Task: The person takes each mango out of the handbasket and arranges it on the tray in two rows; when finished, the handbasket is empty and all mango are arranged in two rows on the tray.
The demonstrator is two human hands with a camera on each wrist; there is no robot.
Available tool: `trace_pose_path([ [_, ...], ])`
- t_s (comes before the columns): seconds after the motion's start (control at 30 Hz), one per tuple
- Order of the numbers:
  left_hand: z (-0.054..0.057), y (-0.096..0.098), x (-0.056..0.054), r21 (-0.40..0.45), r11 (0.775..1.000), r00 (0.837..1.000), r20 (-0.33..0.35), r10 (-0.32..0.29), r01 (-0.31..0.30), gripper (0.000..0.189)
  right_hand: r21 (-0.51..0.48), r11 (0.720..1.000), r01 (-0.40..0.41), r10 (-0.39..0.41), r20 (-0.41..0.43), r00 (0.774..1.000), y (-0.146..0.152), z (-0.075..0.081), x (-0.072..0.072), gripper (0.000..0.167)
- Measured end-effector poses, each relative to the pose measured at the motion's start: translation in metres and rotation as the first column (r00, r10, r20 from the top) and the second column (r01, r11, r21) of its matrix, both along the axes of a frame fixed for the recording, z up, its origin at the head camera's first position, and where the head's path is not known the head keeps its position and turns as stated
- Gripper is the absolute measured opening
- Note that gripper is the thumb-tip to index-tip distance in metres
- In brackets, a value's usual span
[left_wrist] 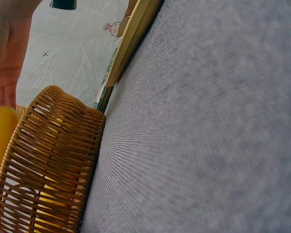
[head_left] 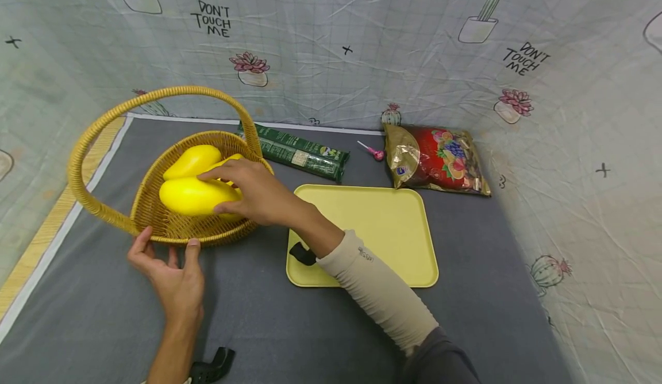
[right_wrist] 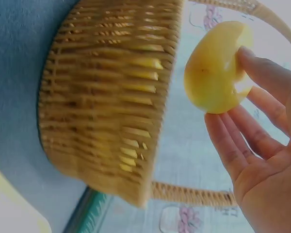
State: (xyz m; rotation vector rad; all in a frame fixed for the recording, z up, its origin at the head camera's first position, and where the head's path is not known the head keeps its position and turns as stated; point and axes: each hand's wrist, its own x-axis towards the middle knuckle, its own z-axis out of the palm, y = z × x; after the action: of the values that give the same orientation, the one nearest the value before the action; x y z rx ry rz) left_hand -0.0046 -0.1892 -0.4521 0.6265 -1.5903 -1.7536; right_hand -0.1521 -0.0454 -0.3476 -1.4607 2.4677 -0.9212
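Mango (head_left: pixel 186 197), smooth and yellow, is held by the right hand (head_left: pixel 258 193) above the wicker basket (head_left: pixel 222 238), raised over the rim as seen from the right wrist. It is pinched at one end between the thumb and the fingertips, with the palm kept off it. By its look it should be firm, fairly light and somewhat slippery on its glossy skin, so a hold around its thick middle, with fingers set on opposite sides, would probably be surer than one on the rounded end. Left hand (head_left: pixel 168 269) is placed at the near rim, fingertips spread against the wicker; whether the rim is pinched or only touched cannot be told. In the basket, a second mango (head_left: pixel 193 160) is seen toward the back, and a further yellow fruit (head_left: pixel 235 158) is partly covered by the right hand; yellow is also glimpsed through the weave. On the bench (head_left: pixel 248 332), a yellow tray (head_left: pixel 383 240) is set beside the basket, and behind it a red-and-gold bag (head_left: pixel 439 160) is placed, its contents hidden.
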Motion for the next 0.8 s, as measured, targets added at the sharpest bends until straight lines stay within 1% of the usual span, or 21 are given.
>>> trace_pose_path([
  [0.23,0.000,0.000,0.000,0.000,1.000,1.000,0.010,0.006,-0.006,0.075,-0.032,0.999,0.036,-0.035,0.044,0.998,0.027,0.011,-0.002,0.064],
  [0.43,-0.001,0.000,-0.001,0.003,1.000,1.000,-0.001,0.015,-0.015,0.074,-0.058,0.991,0.117,-0.114,0.057,0.992,0.056,0.017,-0.005,0.062],
  [0.6,-0.001,0.000,-0.001,-0.006,1.000,1.000,0.012,0.018,-0.018,0.073,-0.120,0.982,0.146,-0.136,0.090,0.987,0.082,0.016,-0.007,0.062],
  [0.7,-0.001,0.000,-0.001,-0.008,1.000,1.000,0.016,0.016,-0.016,0.072,-0.130,0.976,0.176,-0.162,0.107,0.981,0.098,0.013,-0.008,0.063],
  [0.8,-0.001,0.000,-0.001,-0.008,1.000,1.000,0.017,0.017,-0.017,0.073,-0.131,0.970,0.204,-0.191,0.101,0.976,0.111,0.009,-0.010,0.063],
])
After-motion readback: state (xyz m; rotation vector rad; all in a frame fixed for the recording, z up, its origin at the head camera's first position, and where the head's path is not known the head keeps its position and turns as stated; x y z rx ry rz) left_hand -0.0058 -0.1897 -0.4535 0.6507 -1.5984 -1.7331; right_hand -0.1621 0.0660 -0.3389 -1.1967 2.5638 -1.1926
